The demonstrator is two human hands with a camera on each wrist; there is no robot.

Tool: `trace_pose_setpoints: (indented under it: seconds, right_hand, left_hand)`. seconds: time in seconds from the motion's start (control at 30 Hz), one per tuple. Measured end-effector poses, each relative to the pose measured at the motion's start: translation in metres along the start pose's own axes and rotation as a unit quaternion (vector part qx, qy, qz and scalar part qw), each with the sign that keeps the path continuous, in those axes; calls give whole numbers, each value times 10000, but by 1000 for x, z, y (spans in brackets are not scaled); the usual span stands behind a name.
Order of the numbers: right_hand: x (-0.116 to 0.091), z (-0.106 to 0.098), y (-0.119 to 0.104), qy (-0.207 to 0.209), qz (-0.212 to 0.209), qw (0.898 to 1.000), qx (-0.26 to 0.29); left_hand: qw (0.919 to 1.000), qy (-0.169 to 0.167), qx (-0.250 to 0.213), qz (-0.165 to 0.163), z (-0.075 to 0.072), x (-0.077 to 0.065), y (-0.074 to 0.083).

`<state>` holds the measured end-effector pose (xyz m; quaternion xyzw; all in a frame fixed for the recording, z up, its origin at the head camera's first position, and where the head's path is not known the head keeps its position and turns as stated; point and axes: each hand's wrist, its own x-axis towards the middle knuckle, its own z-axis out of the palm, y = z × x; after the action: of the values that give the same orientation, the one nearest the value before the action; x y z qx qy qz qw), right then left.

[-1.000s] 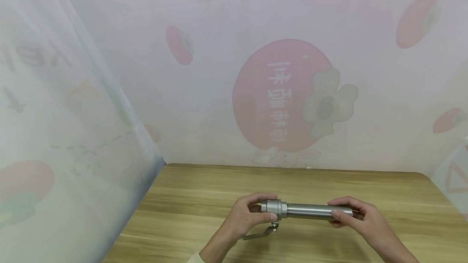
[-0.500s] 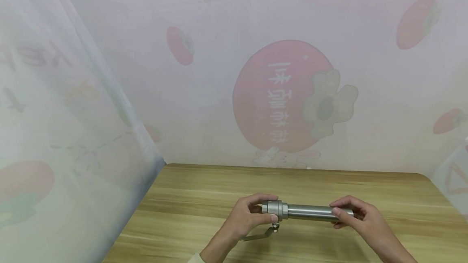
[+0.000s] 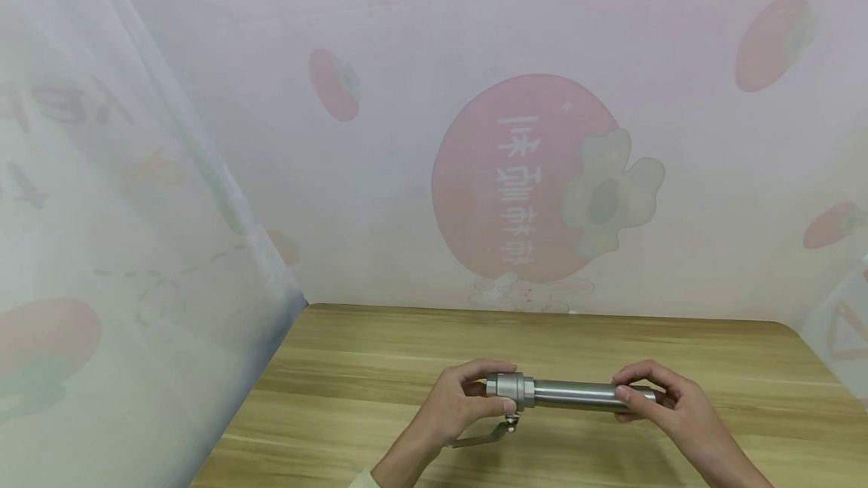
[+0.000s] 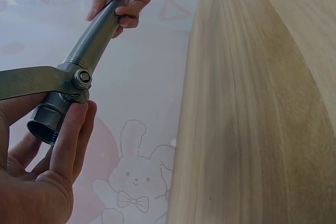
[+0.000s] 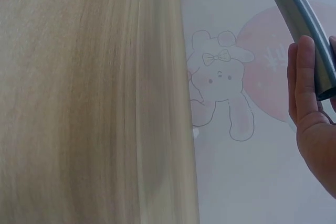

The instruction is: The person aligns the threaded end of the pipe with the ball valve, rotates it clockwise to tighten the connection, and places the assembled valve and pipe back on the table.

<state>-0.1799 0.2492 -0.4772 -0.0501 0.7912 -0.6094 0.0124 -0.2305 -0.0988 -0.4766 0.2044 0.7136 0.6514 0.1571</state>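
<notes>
My left hand grips a steel ball valve, thumb on the near side and fingers on the far side of its body. The valve's bent lever handle sticks out toward me, and its open threaded end shows in the left wrist view. A smooth steel pipe runs straight out of the valve's other end, some thread showing at the joint. Around the pipe's far right end my right hand curls, thumb on the near side. Valve and pipe lie level in the air above the table.
A wood-grain table lies beneath both hands. Behind it hangs a pale curtain printed with strawberries and a large red circle; another curtain side runs along the left.
The right hand's fingers have shifted slightly on the pipe, the index finger lifting a little. The valve and pipe have drifted a touch to the right; the left hand keeps its grip.
</notes>
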Motion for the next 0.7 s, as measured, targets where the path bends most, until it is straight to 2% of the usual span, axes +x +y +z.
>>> trace_pose_setpoints:
  seconds: [0.4, 0.7]
  right_hand:
    - [-1, -1, 0, -120, -321, 9991, -263]
    - [-3, -2, 4, -654, -697, 9954, 18]
  left_hand:
    - [9999, 77, -84, -24, -2, 1, -1]
    - [9999, 87, -76, -12, -3, 2, -2]
